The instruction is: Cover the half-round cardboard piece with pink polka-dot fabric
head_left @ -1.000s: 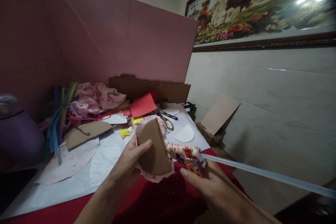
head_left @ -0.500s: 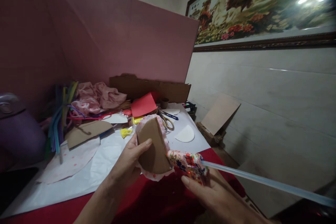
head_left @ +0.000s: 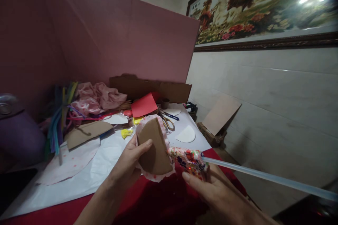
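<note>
My left hand [head_left: 137, 154] grips a half-round piece of brown cardboard [head_left: 155, 147], thumb flat across its face. Pink-dotted white fabric [head_left: 155, 177] wraps up around the cardboard's edge in a ruffled border. In my right hand [head_left: 203, 186] is a glue gun [head_left: 188, 160] covered in a colorful floral pattern, with a small red light showing. A long translucent glue stick [head_left: 264, 174] runs out of its back toward the right. The gun's tip meets the right edge of the cardboard, where the fabric border lies. My right fingers behind the gun are mostly hidden.
Behind the hands lie scissors [head_left: 168, 123], a blue utility knife [head_left: 171, 116], a white half-round piece [head_left: 186, 134] and red paper [head_left: 144, 105]. To the left are crumpled pink fabric [head_left: 99, 96], pipe cleaners [head_left: 55, 126], a cardboard piece [head_left: 86, 133] and a purple container [head_left: 19, 137].
The glue gun has shifted slightly upward along the cardboard's right edge. My left hand and the cardboard piece stay nearly still.
</note>
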The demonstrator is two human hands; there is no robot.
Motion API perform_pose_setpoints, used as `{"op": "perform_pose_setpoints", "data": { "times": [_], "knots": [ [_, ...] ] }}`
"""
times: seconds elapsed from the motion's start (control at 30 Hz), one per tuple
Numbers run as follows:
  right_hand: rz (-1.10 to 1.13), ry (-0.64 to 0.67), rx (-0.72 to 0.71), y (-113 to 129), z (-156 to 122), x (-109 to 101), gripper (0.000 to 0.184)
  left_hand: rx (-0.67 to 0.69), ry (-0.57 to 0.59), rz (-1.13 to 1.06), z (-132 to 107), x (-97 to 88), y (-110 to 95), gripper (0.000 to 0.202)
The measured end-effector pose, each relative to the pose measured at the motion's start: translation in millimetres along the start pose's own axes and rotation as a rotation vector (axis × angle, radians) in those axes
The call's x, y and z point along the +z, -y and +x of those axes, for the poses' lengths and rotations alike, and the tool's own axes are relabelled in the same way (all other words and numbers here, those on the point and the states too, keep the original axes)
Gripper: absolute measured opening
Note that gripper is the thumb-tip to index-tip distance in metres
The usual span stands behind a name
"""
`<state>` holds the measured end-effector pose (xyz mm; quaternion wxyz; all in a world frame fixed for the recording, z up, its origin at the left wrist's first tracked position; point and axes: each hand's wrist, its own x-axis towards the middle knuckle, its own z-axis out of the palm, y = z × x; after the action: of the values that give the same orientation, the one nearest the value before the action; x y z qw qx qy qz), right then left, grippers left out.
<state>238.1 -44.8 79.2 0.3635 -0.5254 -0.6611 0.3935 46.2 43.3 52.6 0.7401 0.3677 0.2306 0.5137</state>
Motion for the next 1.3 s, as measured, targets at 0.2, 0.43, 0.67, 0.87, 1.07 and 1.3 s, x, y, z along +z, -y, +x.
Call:
{"op": "perform_pose_setpoints", "data": {
  "times": [0.2, 0.43, 0.67, 0.87, 1.07, 1.3],
  "knots": [
    [-0.044, 0.019, 0.002, 2.0, -2.3, -0.4, 0.021, -0.001, -0.03, 0.015, -0.2, -1.7, 1.3, 0.06],
    [-0.137, -0.025, 0.027, -10.7, -7.5, 0.5, 0.03, 0.001, -0.05, 0.042, 1.0, -3.6, 2.5, 0.056],
    [-0.195, -0.104, 0.018, -5.5, -11.7, 3.6, 0.028, 0.025, -0.073, 0.06, 1.2, -1.2, -0.5, 0.056],
    [-0.049, -0.006, 0.042, -0.6, -9.4, -2.8, 0.029, 0.018, -0.053, 0.055, 0.3, -2.2, -0.8, 0.055],
    [-0.019, 0.005, 0.021, -1.3, -3.9, -0.6, 0.027, 0.0, -0.054, 0.053, 0.3, -3.5, -0.3, 0.057],
    [-0.116, 0.012, 0.067, 0.1, -6.9, -0.8, 0.028, 0.014, -0.056, 0.045, -1.3, -0.5, -1.4, 0.059]
  ]
}}
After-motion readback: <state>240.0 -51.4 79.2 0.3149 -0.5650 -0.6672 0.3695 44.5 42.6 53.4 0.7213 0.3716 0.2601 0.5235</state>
